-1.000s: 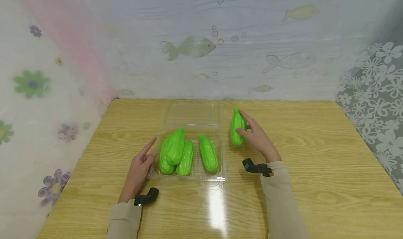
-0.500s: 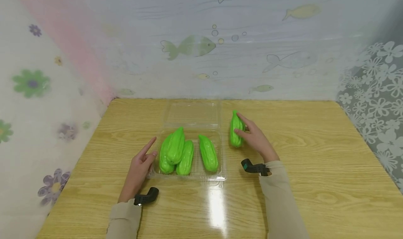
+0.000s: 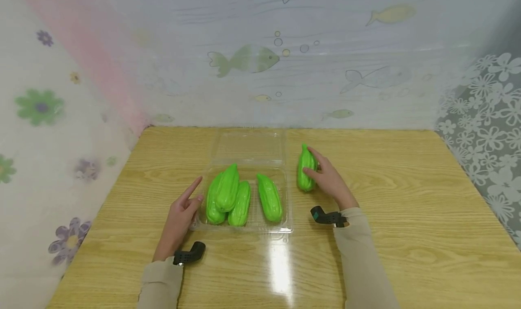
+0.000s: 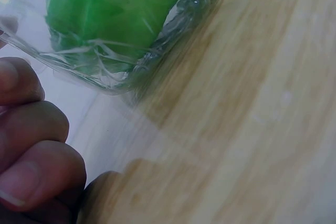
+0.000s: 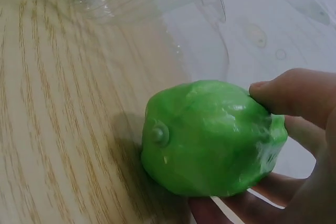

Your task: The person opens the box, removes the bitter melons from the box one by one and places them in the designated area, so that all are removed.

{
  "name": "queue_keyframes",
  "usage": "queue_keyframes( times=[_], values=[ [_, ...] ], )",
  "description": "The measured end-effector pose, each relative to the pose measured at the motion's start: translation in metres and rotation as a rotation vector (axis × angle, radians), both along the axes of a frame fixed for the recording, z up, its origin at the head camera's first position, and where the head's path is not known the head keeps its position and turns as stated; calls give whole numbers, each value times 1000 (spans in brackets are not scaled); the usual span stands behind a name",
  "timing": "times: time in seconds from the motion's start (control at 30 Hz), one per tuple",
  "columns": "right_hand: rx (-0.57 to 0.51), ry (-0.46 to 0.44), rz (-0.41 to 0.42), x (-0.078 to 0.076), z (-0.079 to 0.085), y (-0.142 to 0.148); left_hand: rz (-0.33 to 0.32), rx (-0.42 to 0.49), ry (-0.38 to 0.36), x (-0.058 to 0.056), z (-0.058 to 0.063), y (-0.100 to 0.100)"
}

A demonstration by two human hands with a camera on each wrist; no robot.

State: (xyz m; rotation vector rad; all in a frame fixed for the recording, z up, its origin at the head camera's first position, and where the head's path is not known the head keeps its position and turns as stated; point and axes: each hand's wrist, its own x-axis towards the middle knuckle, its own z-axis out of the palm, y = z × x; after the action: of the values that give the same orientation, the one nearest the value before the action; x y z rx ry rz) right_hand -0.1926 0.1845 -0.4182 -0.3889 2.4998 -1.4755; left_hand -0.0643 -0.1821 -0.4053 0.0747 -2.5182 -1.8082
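My right hand (image 3: 330, 178) holds a glossy green, ribbed toy bitter melon (image 3: 305, 175), thumb on the near side and fingers around the far side. In the right wrist view its rounded end with a small nub (image 5: 160, 134) faces the camera, close over the table. To its left lies a clear plastic clamshell box (image 3: 254, 230), lid (image 3: 250, 147) folded back. Three bitter melons (image 3: 228, 189) are bunched at its left, one atop the others, and a single bitter melon (image 3: 269, 199) lies at its right. My left hand (image 3: 182, 214) grips the box's left rim, index finger extended along it.
The wood-grain table (image 3: 407, 209) reaches back to a wall covering (image 3: 244, 19) printed with fish. A flowered covering (image 3: 40, 164) rises at the left, and a grey floral one (image 3: 496, 119) stands at the right. A black camera mount sits on each wrist.
My right hand has shifted slightly toward me and to the left, carrying the bitter melon. The left hand, the box and the bitter melons in it stay in place.
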Motion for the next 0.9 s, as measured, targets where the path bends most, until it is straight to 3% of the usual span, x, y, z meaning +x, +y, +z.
queue_keyframes(
  times=[0.37,0.73,0.9],
  values=[
    [-26,-12,-13,-3,-5,-3,5,0,4,0,-1,0],
    [13,-43,-57,-1,-5,-7,10,-22,15,-6,-23,-10],
    [63,-21,-70,-1,-6,-16,5,-11,4,-4,-15,-6]
  ],
)
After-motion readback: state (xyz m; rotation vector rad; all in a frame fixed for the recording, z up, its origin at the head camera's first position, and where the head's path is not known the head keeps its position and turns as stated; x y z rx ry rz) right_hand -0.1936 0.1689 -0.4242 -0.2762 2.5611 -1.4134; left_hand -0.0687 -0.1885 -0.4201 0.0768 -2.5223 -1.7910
